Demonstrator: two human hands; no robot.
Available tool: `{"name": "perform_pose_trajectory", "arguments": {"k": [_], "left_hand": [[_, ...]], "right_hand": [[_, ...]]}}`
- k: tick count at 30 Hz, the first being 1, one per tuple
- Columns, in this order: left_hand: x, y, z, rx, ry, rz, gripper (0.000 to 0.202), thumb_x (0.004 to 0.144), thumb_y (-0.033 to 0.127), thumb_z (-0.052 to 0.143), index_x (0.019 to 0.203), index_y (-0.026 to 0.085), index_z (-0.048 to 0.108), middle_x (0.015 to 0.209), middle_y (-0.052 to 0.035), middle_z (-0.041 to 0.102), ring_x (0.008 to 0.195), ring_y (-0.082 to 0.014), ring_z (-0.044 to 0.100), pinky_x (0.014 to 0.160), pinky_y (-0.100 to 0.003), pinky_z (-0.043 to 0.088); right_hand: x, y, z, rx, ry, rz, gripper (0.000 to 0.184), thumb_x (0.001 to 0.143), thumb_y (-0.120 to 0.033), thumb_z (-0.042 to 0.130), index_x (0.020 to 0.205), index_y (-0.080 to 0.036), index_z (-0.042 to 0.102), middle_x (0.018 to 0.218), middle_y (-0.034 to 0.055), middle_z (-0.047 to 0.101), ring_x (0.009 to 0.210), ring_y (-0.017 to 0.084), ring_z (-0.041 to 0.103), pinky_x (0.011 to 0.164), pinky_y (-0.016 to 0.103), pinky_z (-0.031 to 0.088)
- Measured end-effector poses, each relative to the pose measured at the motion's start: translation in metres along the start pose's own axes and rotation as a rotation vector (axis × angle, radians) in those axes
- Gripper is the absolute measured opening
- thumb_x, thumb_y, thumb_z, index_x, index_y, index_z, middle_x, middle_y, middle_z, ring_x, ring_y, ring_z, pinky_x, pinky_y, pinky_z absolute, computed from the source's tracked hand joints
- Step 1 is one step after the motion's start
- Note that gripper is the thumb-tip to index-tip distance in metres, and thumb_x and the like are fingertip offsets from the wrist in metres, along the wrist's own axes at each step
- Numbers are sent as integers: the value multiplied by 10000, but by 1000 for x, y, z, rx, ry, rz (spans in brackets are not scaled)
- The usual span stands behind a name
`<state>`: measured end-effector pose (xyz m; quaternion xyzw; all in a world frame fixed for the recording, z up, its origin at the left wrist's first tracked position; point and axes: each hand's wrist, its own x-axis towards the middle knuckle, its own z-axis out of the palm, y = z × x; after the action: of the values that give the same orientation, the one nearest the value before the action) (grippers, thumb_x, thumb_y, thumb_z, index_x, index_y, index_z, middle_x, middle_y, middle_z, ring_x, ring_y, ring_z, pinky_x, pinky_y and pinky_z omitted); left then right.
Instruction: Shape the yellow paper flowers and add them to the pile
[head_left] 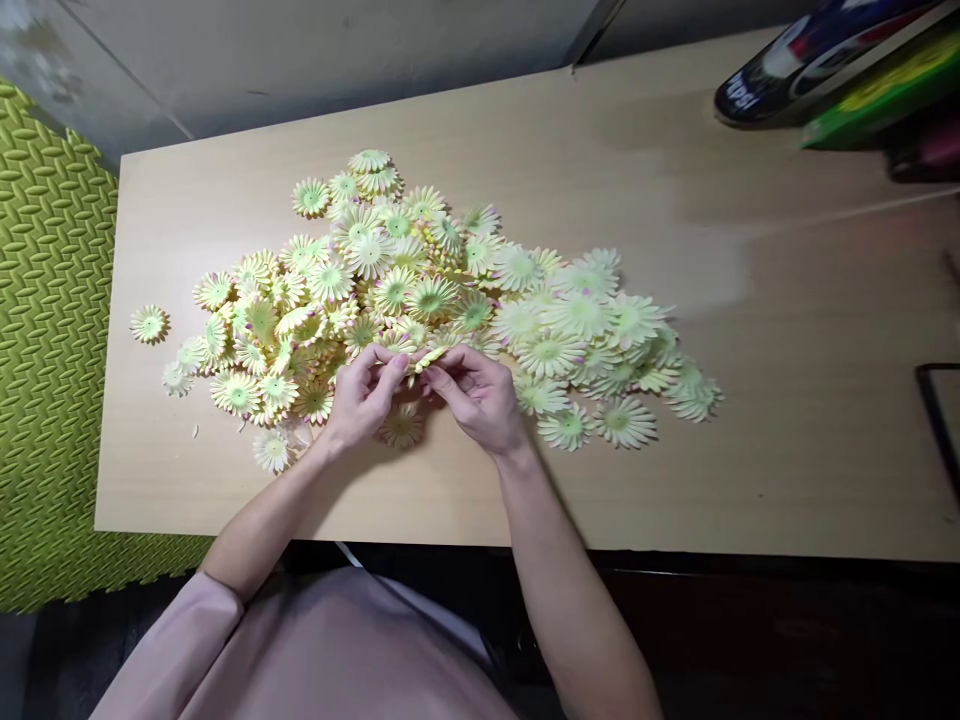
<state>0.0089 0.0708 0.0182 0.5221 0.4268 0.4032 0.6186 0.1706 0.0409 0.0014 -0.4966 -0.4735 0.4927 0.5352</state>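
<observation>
A big heap of pale yellow-green paper flowers [420, 290] lies spread over the wooden table [750, 420]. My left hand [364, 395] and my right hand [476, 390] meet at the near edge of the heap. Both pinch one yellow flower [421, 360] between their fingertips, held edge-on just above the table. Another flower [401, 428] lies flat under my hands. A single flower [149, 323] sits apart at the far left.
A green foam mat [45, 350] covers the floor to the left of the table. A dark blue packet [795, 60] and a green item [885, 95] lie at the back right corner. A dark frame [937, 410] pokes in at the right edge.
</observation>
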Motion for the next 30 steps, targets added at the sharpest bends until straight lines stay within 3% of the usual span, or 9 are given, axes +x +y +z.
{"name": "perform_pose_trajectory", "arguments": {"k": [10, 16, 21, 25, 30], "left_hand": [[3, -2, -2, -163, -30, -60, 420, 840, 588, 680, 827, 187, 554, 638, 51, 542, 548, -70, 513, 588, -199, 511], [2, -2, -4, -66, -1, 14, 445, 850, 605, 662, 778, 180, 551, 560, 65, 446, 490, -58, 397, 486, -183, 396], [-4, 10, -3, -4, -11, 75, 450, 874, 613, 624, 771, 184, 533, 592, 38, 547, 467, -49, 355, 451, -191, 335], [-9, 16, 1, -82, -48, 61, 439, 868, 614, 634, 785, 197, 523, 568, 46, 522, 447, -50, 363, 444, -195, 320], [-9, 11, 7, -313, -119, -40, 452, 829, 604, 696, 796, 193, 510, 624, 45, 515, 477, -41, 439, 474, -179, 389]], "right_hand": [[-2, -7, -3, 96, -52, 57, 293, 833, -485, 745, 779, -232, 607, 700, 1, 666, 645, 148, 630, 606, 269, 530], [-1, -7, -6, 148, -94, 43, 310, 828, -474, 745, 748, -226, 578, 730, 4, 635, 671, 149, 602, 614, 277, 516], [-4, -6, -5, 200, -83, -19, 315, 826, -462, 745, 736, -225, 558, 762, 12, 624, 698, 156, 598, 629, 294, 524], [-15, -11, -6, 211, -73, -75, 219, 865, -381, 719, 779, -230, 587, 785, 18, 645, 708, 158, 622, 645, 302, 536], [-32, -24, -8, 155, 10, -82, 243, 850, -407, 726, 765, -231, 582, 746, 25, 643, 685, 171, 635, 644, 324, 553]]}}
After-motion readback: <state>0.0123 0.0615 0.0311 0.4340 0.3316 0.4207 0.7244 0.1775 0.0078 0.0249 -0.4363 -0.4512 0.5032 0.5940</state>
